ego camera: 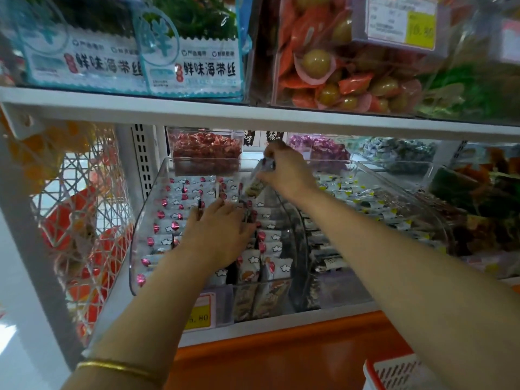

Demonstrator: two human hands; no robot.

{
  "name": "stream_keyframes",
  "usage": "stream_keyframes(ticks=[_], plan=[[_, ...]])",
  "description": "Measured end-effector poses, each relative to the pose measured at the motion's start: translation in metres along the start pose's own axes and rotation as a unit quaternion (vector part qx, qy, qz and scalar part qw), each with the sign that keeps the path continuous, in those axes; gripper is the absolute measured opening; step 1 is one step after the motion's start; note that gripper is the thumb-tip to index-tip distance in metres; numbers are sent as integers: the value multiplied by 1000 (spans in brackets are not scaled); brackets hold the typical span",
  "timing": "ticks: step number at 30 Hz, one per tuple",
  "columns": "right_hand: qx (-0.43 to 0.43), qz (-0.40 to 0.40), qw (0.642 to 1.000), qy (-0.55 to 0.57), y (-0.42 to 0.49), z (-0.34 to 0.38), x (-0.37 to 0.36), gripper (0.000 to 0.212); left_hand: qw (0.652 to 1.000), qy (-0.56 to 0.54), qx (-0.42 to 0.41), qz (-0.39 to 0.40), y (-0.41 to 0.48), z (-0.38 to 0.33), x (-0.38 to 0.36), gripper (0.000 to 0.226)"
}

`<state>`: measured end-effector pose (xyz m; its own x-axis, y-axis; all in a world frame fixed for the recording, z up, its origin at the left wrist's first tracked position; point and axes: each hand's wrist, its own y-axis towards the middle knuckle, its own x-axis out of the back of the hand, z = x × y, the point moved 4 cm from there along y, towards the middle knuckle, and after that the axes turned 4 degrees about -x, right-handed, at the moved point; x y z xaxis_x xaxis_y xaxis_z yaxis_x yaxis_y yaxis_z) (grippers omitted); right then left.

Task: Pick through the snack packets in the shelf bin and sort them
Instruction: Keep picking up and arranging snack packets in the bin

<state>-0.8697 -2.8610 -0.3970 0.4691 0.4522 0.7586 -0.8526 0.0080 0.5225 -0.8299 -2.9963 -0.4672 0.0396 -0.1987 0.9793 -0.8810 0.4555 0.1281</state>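
A clear plastic shelf bin (140, 220) on the lower shelf holds rows of small white snack packets (180, 198) with red dots and cloud marks. My left hand (219, 229) lies flat on the packets in the middle of the bin, fingers straight. My right hand (284, 170) is raised at the back of the bin and pinches one long packet (257, 178) by its top, so that it hangs down above the rows.
A second clear bin (365, 198) of yellow-marked packets stands right of it. Small tubs of wrapped sweets (206, 149) sit behind. The upper shelf (253, 114) hangs close overhead. A wire basket (81, 220) is at the left, and a price tag (199, 312) on the front.
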Motion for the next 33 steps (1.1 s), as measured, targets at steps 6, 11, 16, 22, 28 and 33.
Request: stream_keyframes(ticks=[6, 11, 16, 22, 28, 33], plan=[[61, 193, 941, -271, 16, 5, -35, 23, 999, -30, -10, -2, 0, 4, -3, 49], [62, 320, 896, -302, 22, 2, -45, 39, 999, -50, -9, -13, 0, 7, 2, 41], [43, 211, 959, -184, 46, 13, -32, 26, 998, -54, -11, -33, -2, 10, 8, 30], [66, 176, 937, -293, 48, 11, -56, 24, 997, -63, 0, -47, -4, 15, 10, 24], [70, 192, 922, -327, 43, 10, -61, 6, 995, -63, 2, -77, -8, 17, 15, 34], [43, 139, 958, -247, 42, 11, -34, 10, 992, -95, 0, -85, -9, 16, 19, 33]])
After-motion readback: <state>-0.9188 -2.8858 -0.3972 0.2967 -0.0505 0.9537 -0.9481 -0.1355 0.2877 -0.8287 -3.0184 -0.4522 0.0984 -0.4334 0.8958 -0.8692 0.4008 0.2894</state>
